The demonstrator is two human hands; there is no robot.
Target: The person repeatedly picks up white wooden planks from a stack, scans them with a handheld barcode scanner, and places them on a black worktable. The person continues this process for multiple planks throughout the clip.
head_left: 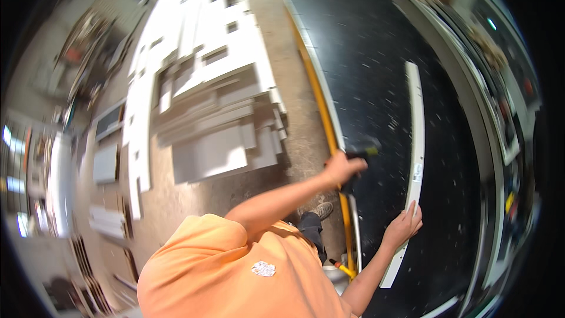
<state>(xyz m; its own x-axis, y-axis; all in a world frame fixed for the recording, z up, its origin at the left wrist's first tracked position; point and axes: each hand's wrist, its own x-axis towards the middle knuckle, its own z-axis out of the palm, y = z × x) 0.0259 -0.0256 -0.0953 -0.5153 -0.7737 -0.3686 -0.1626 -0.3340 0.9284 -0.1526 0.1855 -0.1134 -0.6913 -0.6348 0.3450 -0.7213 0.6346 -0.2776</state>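
R fingers (418,218) on wht strip (416,121)

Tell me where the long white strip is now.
In the head view, the long white strip is right of centre, over the black tabletop, with the right hand gripping its lower part.

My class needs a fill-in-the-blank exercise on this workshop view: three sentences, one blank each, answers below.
1. The left hand grips a blurred dark handheld tool, while the right hand holds a long, narrow strip coloured ____.
2. That strip lies on a broad worktable whose top is ____.
3. In the picture, the stacked white and grey flat panels lie to the worktable's ____.

Missing words: white; black; left.
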